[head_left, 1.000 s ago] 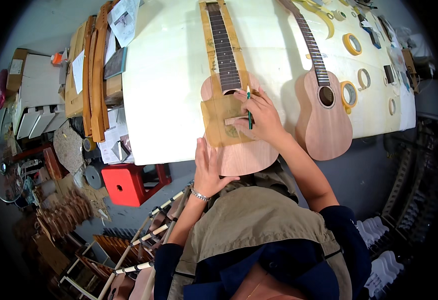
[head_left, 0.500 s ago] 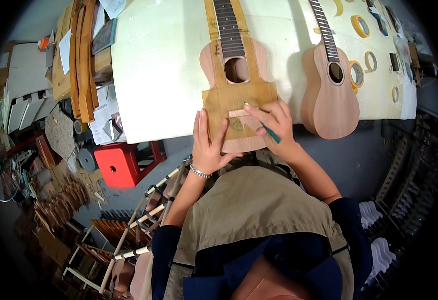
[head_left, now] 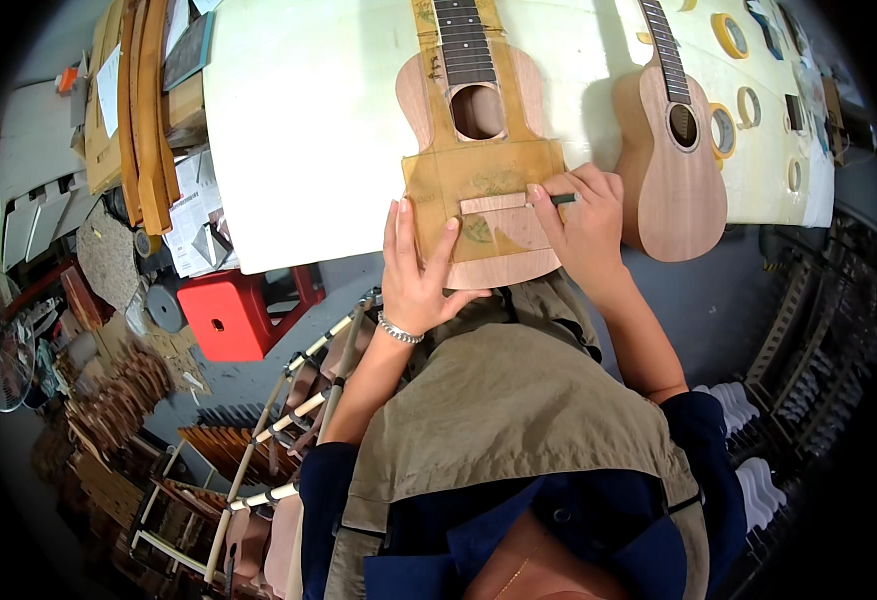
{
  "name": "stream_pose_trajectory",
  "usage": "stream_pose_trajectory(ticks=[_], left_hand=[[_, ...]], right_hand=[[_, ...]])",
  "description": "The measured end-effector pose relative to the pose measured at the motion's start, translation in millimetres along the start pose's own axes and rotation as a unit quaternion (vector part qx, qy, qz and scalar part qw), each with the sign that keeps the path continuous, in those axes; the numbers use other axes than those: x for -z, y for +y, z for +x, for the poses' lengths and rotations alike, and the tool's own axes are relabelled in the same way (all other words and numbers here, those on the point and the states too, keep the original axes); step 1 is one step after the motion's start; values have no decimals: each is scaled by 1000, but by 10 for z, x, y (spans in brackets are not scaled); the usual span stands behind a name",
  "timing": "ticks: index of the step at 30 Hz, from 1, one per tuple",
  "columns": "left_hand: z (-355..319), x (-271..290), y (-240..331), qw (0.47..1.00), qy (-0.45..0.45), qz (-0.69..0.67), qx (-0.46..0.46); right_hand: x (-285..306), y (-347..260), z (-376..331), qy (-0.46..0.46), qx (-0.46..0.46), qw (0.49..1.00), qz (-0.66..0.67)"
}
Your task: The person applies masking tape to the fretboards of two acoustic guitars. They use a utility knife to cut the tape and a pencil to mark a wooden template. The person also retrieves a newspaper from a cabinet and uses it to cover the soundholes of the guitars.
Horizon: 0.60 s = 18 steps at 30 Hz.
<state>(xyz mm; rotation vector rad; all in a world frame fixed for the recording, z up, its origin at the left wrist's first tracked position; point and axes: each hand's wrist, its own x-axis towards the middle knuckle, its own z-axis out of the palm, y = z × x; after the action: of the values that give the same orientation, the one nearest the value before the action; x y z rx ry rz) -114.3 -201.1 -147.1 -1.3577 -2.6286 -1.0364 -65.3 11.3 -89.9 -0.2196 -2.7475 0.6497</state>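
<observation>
A pale wooden ukulele (head_left: 505, 270) lies face up at the table's near edge, neck pointing away. Over its body and along the neck rests a translucent amber template (head_left: 434, 180) with a rectangular slot (head_left: 493, 203) that bares the wood. My left hand (head_left: 417, 265) lies with fingers spread on the template's left part, thumb near the body's lower end. Pinched in my right hand (head_left: 587, 215) is a dark green pencil (head_left: 565, 199), its tip end by the slot's right end. A second ukulele (head_left: 674, 175) lies to the right, apart from my hands.
Several rolls of yellow tape (head_left: 729, 36) lie at the table's right. Left of the white-covered table (head_left: 289, 150) stand a red stool (head_left: 227, 315) and long wooden strips (head_left: 149, 120). A rack of pale poles (head_left: 311, 405) holding instrument bodies stands at my left side.
My right hand has moved right along the slot, and the pencil has swung to point left, nearly level. The left hand stays spread on the template. The whole view has shifted slightly.
</observation>
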Motion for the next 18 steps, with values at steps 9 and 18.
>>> stream_pose_trajectory(ticks=[9, 18], left_hand=[[-16, 27, -7, 1000, -5, -5, 6], [-70, 22, 6, 999, -34, -8, 36]], right_hand=[[-133, 140, 73, 132, -18, 987, 92], [-16, 387, 90, 162, -258, 792, 529]])
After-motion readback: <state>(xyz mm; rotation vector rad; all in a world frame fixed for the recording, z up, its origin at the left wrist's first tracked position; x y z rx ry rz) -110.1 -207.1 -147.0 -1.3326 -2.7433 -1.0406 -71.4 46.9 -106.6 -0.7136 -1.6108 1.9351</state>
